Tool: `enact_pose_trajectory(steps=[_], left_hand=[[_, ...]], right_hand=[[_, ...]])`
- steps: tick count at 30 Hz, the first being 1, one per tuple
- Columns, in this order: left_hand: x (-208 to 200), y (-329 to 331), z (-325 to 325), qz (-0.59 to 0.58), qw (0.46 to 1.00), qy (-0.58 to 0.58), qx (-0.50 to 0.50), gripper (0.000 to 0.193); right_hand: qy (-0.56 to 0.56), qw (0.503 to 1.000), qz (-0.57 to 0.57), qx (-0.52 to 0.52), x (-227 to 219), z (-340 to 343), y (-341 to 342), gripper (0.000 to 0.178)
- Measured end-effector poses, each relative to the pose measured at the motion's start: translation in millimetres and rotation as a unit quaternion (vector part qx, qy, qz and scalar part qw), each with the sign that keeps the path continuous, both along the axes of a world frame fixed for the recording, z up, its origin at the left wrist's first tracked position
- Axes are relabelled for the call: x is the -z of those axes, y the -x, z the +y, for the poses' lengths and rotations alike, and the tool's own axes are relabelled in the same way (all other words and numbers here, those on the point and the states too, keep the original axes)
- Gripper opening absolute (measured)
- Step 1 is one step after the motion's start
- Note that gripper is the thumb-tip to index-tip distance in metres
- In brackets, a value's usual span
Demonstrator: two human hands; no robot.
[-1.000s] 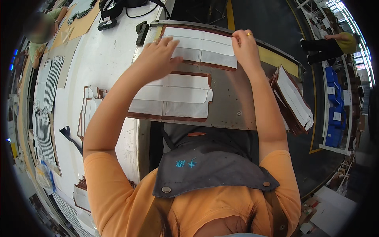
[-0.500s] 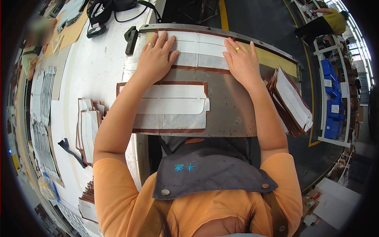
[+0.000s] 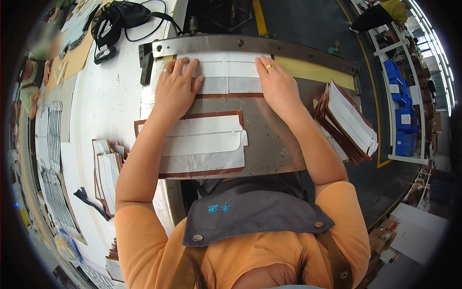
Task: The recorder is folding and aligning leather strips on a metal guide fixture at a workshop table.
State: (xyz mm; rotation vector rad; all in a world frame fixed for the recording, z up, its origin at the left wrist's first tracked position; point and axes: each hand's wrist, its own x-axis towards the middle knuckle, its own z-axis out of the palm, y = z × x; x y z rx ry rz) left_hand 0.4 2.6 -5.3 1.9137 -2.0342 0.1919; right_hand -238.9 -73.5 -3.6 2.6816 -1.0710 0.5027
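A white-backed panel with brown edges lies at the far side of a grey metal plate. My left hand rests on its left end, fingers extended and pressing flat. On its right end, my right hand lies flat with fingers stretched forward and close together. Both hands hold nothing. A long metal bar runs across the panel's far edge, which it hides. Nearer to me sits a second white-backed, brown-edged panel, partly behind my left forearm.
A stack of similar panels leans at the right. More panels stand left on the white table. A yellow strip lies below the bar's right half. A black bag sits far left. Other people are at both sides.
The bar has swung toward me, showing its broad face over the panel's far edge. My hands stay on the panel, fingers just short of the bar. The view has shifted slightly.
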Motion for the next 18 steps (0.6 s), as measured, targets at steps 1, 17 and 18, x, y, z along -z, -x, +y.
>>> enact_pose_trajectory(steps=[1, 17, 18], left_hand=[[1, 1, 0, -0.005, 1.000, 0.000, 0.001, 0.037], [2, -26, -9, 0.067, 0.996, -0.051, 0.018, 0.036], [9, -27, -10, 0.085, 0.996, 0.011, -0.031, 0.040]], right_hand=[[0.001, 1.000, 0.000, 0.005, -1, 0, 0, 0.038], [-0.066, 0.998, 0.009, -0.003, -19, 3, 0, 0.035], [-0.142, 0.989, 0.039, 0.026, -25, 2, -6, 0.034]])
